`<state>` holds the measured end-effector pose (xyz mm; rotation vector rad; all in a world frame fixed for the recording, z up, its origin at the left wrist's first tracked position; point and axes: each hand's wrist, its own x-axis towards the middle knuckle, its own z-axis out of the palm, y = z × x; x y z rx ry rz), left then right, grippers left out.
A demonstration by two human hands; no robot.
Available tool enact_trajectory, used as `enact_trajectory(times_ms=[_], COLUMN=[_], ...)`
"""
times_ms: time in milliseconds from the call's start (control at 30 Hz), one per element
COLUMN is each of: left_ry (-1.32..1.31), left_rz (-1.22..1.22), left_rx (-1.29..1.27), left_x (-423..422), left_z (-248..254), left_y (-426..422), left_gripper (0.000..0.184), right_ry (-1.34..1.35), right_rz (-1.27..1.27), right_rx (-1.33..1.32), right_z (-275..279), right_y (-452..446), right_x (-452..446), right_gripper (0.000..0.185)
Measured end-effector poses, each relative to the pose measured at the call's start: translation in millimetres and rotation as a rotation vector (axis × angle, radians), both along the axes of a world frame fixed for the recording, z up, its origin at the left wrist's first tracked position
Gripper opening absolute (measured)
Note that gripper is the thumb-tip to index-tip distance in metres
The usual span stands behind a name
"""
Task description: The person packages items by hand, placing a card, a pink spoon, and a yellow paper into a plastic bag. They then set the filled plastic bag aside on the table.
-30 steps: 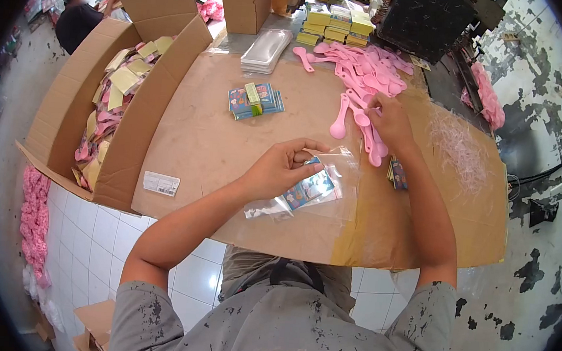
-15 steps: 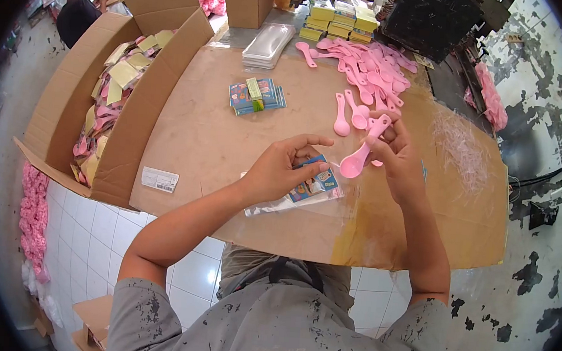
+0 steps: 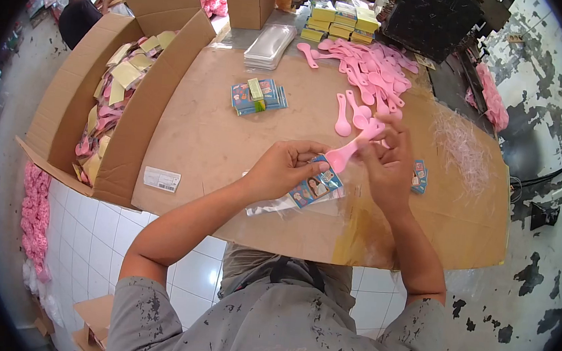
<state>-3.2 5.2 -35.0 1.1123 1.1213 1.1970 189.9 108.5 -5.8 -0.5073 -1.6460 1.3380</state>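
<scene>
My left hand pinches a blue printed card and the clear plastic bag around or under it; which, I cannot tell. A pink spoon is in the fingers of my right hand, its bowl at the card's upper edge. Beyond my right hand lie loose pink spoons and a larger pile of them. A banded stack of blue cards rests farther back, left of the spoons. More blue cards lie just right of my right hand.
An open carton of spoons and cards stands at the left. Clear bags, yellow-edged card stacks and a black machine are at the back. Plastic shreds lie right. A person is at the far left.
My right hand has taken a pink spoon from the pile and brought it toward me, to the card in my left hand. My left hand has stayed nearly in place.
</scene>
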Motion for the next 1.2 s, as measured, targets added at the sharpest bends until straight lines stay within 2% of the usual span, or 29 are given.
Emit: enact_trajectory(times_ms=[133, 233, 300, 333, 400, 467, 567, 633, 733, 800, 833, 933, 1000, 1100, 1200], left_ry=[0.047, -0.067, -0.029, -0.008, -0.107, -0.157, -0.165, -0.175, -0.142, -0.22, -0.258, -0.099, -0.025, 0.15, 0.288], left_rz=[-0.017, 0.001, -0.024, -0.039, -0.066, -0.074, -0.099, -0.16, -0.235, -0.274, -0.294, -0.076, -0.113, -0.124, -0.046], left_rx=[-0.002, 0.081, -0.042, -0.103, 0.001, 0.057, 0.043, 0.003, 0.061, 0.097, 0.116, 0.364, 0.42, 0.449, 0.504], left_x=[-1.1, 2.2, -3.0, -4.6, -4.5, -4.1, -2.9, -6.1, -8.7, -8.9, -8.8, 1.0, -6.1, -1.0, 1.6], left_z=[6.8, -0.9, 6.9, 11.8, 4.2, -0.9, 4.0, 6.9, 2.9, 4.9, 6.3, 7.3, 11.2, 27.2, 26.5], left_y=[-3.0, 0.4, -2.4, -3.0, 0.2, 0.8, -1.7, -2.3, -1.8, -3.6, -4.0, -3.4, -7.4, -18.6, -16.5], left_gripper=[0.036, 0.037, 0.036, 0.036, 0.035, 0.035, 0.037, 0.039, 0.045, 0.044, 0.044, 0.045, 0.047, 0.05, 0.048], right_ry=[-0.009, 0.017, 0.045, -0.016, -0.138, -0.127, -0.055, -0.066, -0.216, -0.329, -0.324, -0.338, -0.376, -0.522, -0.504], right_rz=[0.036, 0.054, 0.055, 0.089, 0.156, 0.311, 0.405, 0.409, 0.448, 0.524, 0.477, 0.338, 0.244, 0.067, 0.01], right_rx=[-0.028, -0.018, -0.001, 0.036, 0.112, 0.066, -0.077, -0.039, 0.255, 0.455, 0.549, 0.777, 0.854, 0.74, 0.698], right_z=[10.0, -0.6, -6.3, -11.3, -17.4, -11.2, 8.1, 20.6, 36.4, 49.5, 59.4, 93.2, 106.3, 113.1, 106.0], right_y=[8.9, 2.3, -2.2, 0.9, 10.5, 21.8, 21.9, 16.8, 13.3, 17.1, 15.7, 5.0, -6.9, -18.2, -17.6], right_x=[5.9, -0.5, -4.2, -1.8, 8.8, 17.2, 14.9, 13.8, 13.0, 14.2, 14.1, 14.4, 15.7, 14.2, 12.7], right_gripper=[0.05, 0.045, 0.04, 0.037, 0.033, 0.031, 0.027, 0.022, 0.014, 0.011, 0.012, 0.013, 0.009, 0.006, 0.007])
